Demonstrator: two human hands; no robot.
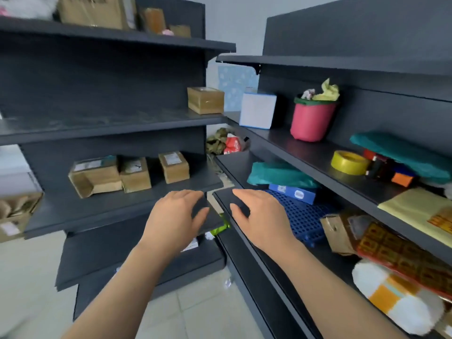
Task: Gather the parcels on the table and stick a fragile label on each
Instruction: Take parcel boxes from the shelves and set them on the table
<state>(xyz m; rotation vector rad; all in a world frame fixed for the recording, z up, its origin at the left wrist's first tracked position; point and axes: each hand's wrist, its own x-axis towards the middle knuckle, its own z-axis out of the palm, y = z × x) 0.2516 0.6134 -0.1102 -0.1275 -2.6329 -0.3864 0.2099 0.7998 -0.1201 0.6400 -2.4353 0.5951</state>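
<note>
Three boxy cardboard parcels [135, 174]; left hand [176, 216], right hand [261, 216] apparently relaxed.

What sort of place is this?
Probably a stockroom or parcel packing room: dark metal shelving, taped cardboard parcels with shipping labels, and a yellow tape roll on the right shelf.

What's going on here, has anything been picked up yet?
A person faces two dark shelving units, both hands empty: the left hand and right hand hover where the units meet. Three brown parcels sit untouched on the left unit, another parcel one shelf above. No label or table is in view.
</note>
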